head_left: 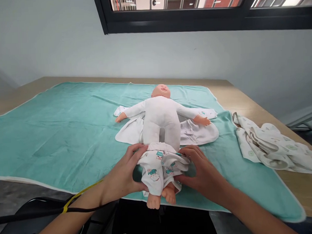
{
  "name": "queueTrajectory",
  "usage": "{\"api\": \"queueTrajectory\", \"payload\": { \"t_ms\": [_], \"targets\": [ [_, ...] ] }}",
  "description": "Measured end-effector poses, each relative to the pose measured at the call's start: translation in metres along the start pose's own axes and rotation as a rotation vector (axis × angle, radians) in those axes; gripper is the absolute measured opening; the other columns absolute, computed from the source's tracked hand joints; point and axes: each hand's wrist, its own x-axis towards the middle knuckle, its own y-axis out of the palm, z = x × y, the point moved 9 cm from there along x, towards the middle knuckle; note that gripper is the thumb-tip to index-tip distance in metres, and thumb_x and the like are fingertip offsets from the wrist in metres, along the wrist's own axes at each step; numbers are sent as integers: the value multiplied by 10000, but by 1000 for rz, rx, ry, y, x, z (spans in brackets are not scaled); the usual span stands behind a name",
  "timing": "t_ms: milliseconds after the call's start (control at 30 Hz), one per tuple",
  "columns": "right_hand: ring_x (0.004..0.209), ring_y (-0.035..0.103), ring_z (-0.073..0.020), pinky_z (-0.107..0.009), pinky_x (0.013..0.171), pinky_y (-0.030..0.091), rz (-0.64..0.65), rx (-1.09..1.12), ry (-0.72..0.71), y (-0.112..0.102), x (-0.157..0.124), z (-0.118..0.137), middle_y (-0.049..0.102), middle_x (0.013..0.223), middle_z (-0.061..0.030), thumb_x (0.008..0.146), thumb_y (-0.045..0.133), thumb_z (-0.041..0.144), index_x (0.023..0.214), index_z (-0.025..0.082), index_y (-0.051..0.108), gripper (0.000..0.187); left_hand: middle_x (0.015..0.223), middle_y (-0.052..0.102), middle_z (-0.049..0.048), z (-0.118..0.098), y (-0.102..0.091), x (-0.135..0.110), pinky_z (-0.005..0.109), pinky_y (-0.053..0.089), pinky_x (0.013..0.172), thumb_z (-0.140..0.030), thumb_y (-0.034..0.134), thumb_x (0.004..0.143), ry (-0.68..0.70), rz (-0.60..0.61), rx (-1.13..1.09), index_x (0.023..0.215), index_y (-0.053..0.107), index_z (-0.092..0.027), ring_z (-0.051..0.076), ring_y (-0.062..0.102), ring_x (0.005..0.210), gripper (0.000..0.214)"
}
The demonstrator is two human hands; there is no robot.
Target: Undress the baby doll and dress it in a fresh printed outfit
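Note:
A baby doll (161, 113) with a white cloth body lies on its back, head toward the wall and feet toward me. White baby pants (155, 173) with a green and red print sit around its lower legs, and both feet stick out of the leg ends. My left hand (127, 171) grips the pants at their left side, thumb low and fingers at the waistband. On the right side my right hand (197, 167) holds them the same way. Beneath the doll a white baby shirt (198, 131) is spread open, its sleeves under the doll's arms.
A green blanket (67, 128) covers much of the wooden table (249, 101). Crumpled white printed cloth (275, 145) lies at the right edge. Behind the table are a wall and a dark-framed window (179, 21). A black cable with a yellow tie (69, 204) crosses my left forearm.

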Motion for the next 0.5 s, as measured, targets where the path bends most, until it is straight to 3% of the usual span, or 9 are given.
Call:
{"api": "queueTrajectory", "payload": {
  "t_ms": [67,233,367,433,500],
  "targets": [
    [1019,538,-242,-374,806,490,-20,-21,-43,-3,3,5,575,1086,-57,820,714,282,1089,256,500,344,1436,344,99,-2,0,-1,474,426,1110,-266,835,691,14,-27,35,1509,211,-355,311,387,1359,1033],
    [817,553,-210,-347,729,436,-104,-73,-170,-2,5,17,610,850,-25,880,661,306,960,230,528,172,1323,499,83,0,-5,-4,404,493,1007,-279,754,790,-22,-86,24,1423,363,-305,257,512,1219,744],
    [823,566,-206,-350,742,449,-27,-48,-167,1,9,16,610,873,-33,909,618,326,946,231,534,132,1301,536,100,8,-5,-3,420,482,1011,-310,717,820,-99,-39,-16,1374,427,-259,270,520,1216,627],
    [964,577,-229,-361,802,479,61,-6,-133,2,10,10,608,1038,-55,872,669,354,1046,249,540,240,1407,460,120,11,-2,-4,451,443,1068,-309,734,798,-111,11,-38,1428,365,-263,293,452,1311,732],
    [1133,539,-267,-390,894,490,132,8,-99,5,7,3,546,1228,-71,752,789,388,1178,274,498,528,1505,359,132,13,2,-5,479,395,1119,-308,777,747,-129,46,-49,1482,265,-270,315,377,1387,896]
  ]
}}
